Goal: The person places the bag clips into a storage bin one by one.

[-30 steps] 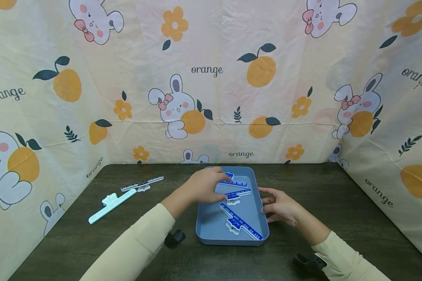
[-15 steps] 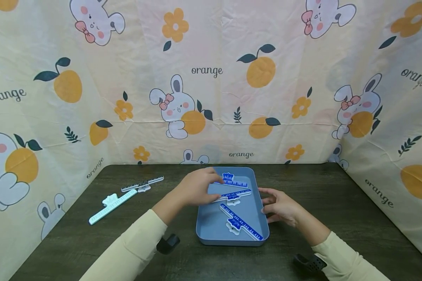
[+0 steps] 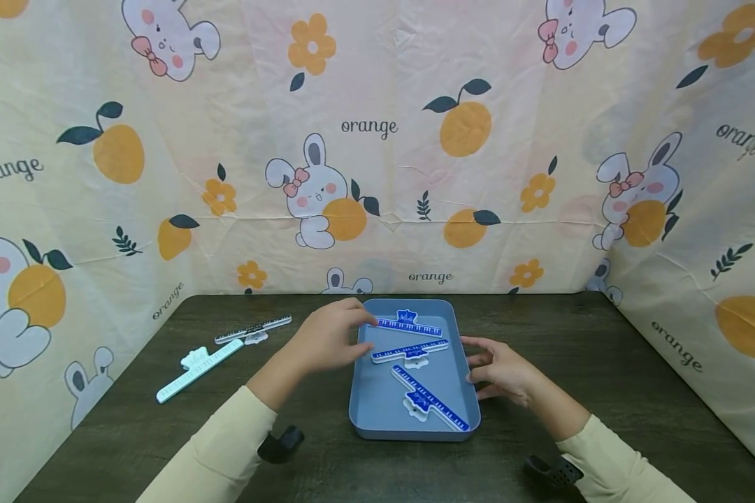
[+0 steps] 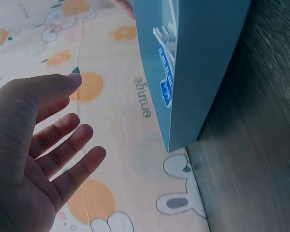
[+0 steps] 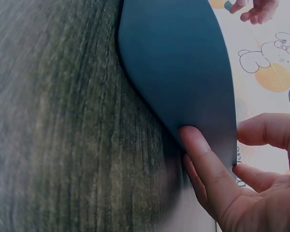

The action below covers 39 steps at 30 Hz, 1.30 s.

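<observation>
A blue-grey tray (image 3: 371, 412) holds three blue-and-white ruler clips: a far clip (image 3: 409, 326), a middle clip (image 3: 410, 351) and a near clip (image 3: 430, 398) lying slantwise. My left hand (image 3: 330, 337) hovers at the tray's left rim with its fingers loosely spread. Nothing shows between that hand's thumb and fingers (image 4: 67, 130) in the left wrist view. On the opposite side, my right hand (image 3: 503, 370) touches the tray's outer wall. In the right wrist view, its fingers (image 5: 203, 154) lie against that wall with a gentle bend.
On the dark wooden table (image 3: 314, 464), left of the tray, lie a mint-green clip (image 3: 199, 370) and a black-and-white ruler clip (image 3: 254, 329), close together. A patterned cloth (image 3: 403, 175) hangs behind and along both sides.
My left hand has drawn back leftward from over the tray, uncovering the far and middle ruler clips. The right hand has stayed at the tray's right wall.
</observation>
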Tool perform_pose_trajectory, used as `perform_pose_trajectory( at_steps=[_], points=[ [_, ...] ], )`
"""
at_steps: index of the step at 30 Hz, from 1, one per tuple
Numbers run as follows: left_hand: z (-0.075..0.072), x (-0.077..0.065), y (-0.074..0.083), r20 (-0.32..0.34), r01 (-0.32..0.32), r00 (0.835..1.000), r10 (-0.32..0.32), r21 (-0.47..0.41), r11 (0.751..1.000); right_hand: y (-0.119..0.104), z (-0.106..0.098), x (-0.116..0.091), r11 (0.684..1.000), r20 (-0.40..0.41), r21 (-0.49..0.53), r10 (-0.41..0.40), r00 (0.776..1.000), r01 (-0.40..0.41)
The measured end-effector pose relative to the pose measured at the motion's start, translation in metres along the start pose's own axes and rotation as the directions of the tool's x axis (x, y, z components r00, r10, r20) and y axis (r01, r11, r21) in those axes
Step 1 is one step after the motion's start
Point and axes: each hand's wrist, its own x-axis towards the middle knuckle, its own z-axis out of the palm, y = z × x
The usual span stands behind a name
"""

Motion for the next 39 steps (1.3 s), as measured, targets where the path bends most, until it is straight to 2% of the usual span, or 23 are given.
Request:
perform_pose_trajectory(
  at_steps=[9, 20, 39],
  points=[
    [-0.008, -0.020, -0.021, -0.053, 0.027, 0.998, -0.027, -0.011, 1.000, -0.001, 0.001, -0.001, 1.000, 0.008, 0.001, -0.003, 1.000, 0.003],
    [-0.015, -0.042, -0.044, -0.083, 0.102, 0.991, -0.100, 0.012, 0.995, -0.002, 0.001, -0.001, 1.000, 0.013, 0.000, -0.004, 1.000, 0.004],
    [-0.027, -0.061, -0.077, -0.099, 0.246, 0.965, -0.244, 0.006, 0.969, -0.002, 0.001, -0.001, 1.000, -0.010, -0.009, 0.012, 1.000, -0.012]
  ],
)
